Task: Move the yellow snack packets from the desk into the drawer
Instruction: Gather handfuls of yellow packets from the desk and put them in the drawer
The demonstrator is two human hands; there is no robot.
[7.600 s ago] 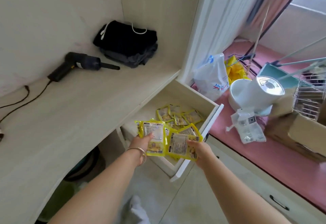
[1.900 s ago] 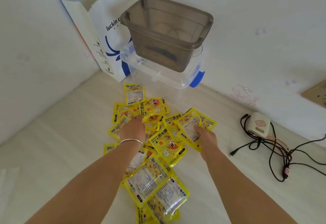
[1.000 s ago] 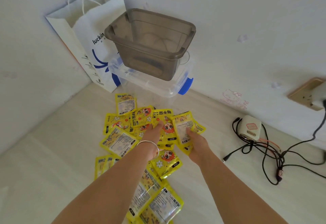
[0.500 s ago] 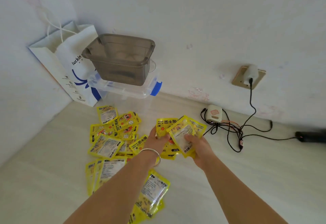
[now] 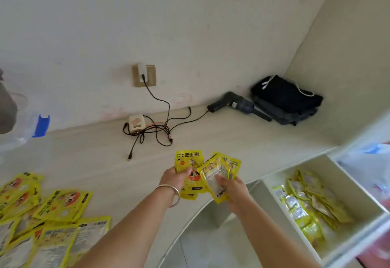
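Head view shows our left hand [image 5: 176, 176] and right hand [image 5: 233, 187] each gripping yellow snack packets [image 5: 207, 173] over the desk [image 5: 211, 139]; we should hold firm, swinging toward four o'clock over the open drawer [image 5: 356, 200] before releasing.

At nine o'clock the frame edge is cutting off a grey bin [image 5: 7, 107] and the clear box with a blue latch [image 5: 40, 125] beneath it. At seven o'clock the loose yellow packets [image 5: 52, 225] are running off the left and bottom edges. At four o'clock the open drawer [image 5: 358, 215] is blurring toward its front, and the packets inside [image 5: 310, 204] are smearing together uncountably. The left hand [image 5: 175, 180] and right hand [image 5: 232, 189] are covering the lower parts of their held packets [image 5: 211, 170].
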